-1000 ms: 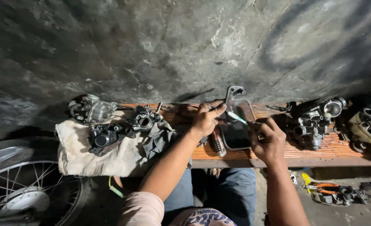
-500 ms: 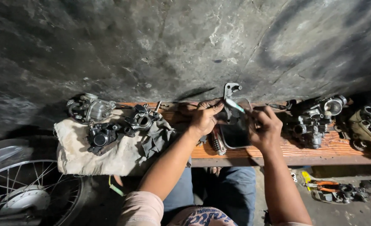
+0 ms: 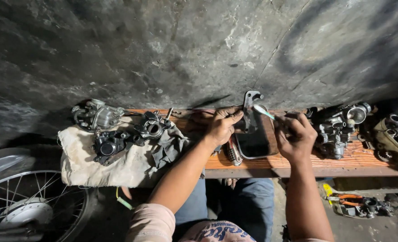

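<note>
Head view: left hand (image 3: 220, 126) clamps the grey metal bracket (image 3: 252, 111) upright over the dark tray (image 3: 256, 142) on the wooden bench (image 3: 360, 162). Right hand (image 3: 294, 136), pinching the toothbrush (image 3: 264, 112), has swung its bristles back onto the bracket's top, scrubbing on.

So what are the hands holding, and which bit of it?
The left hand grips a grey metal bracket by its left edge, above a dark tray. The right hand holds a small brush by its handle, tip against the bracket.
</note>
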